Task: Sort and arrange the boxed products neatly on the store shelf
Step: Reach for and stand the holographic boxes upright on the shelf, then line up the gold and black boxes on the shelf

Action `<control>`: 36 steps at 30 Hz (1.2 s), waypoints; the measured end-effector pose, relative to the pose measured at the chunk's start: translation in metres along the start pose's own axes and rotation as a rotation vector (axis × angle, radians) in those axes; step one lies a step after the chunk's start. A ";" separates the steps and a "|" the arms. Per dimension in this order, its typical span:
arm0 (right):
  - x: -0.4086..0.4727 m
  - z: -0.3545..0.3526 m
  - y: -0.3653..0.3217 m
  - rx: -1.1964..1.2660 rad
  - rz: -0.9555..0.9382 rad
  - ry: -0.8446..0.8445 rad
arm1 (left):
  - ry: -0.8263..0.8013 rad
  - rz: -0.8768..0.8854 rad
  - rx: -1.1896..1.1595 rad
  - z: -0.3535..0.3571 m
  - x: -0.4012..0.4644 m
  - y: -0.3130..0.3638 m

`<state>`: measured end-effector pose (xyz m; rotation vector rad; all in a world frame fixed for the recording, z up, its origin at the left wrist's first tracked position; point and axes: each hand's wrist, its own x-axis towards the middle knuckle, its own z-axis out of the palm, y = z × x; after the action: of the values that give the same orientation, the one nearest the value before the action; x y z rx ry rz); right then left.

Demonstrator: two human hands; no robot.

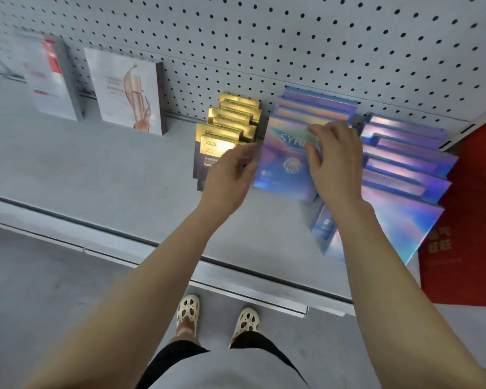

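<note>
A row of holographic blue-purple boxes (285, 161) stands on the grey shelf (96, 175), front one marked SYR. My right hand (331, 161) lies over the top right of that front box, fingers curled on its upper edge and thumb on its face. My left hand (230, 172) reaches to the box's left edge with straight fingers, touching it beside the gold and navy boxes (222, 136). A second row of holographic boxes (404, 164) stands to the right, and a loose one (326, 231) leans under my right forearm.
Two white boxes (129, 91) (51, 77) lean against the pegboard back wall (292, 37) at the left. The shelf's front rail (180, 259) runs across below my arms. A red mat (466, 220) lies on the floor at right. My feet (216, 318) stand below the shelf.
</note>
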<state>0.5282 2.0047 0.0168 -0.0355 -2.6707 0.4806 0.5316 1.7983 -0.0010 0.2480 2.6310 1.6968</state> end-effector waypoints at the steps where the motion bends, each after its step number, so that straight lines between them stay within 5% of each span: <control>1: -0.007 0.003 -0.008 0.022 0.005 -0.004 | 0.032 0.005 -0.010 -0.010 -0.006 -0.003; 9: -0.079 0.064 -0.127 0.233 -0.068 -0.210 | 0.282 -0.176 0.009 -0.130 -0.085 -0.074; 23: -0.136 0.209 -0.472 0.383 -0.377 -0.497 | 0.564 -0.483 0.117 -0.432 -0.235 -0.250; 36: -0.039 0.335 -0.681 0.382 -0.492 -0.564 | 0.694 -0.597 0.161 -0.638 -0.172 -0.360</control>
<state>0.4591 1.2516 -0.0534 0.9736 -2.8972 0.9230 0.5990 1.0530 -0.0760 -1.2053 2.7934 1.5250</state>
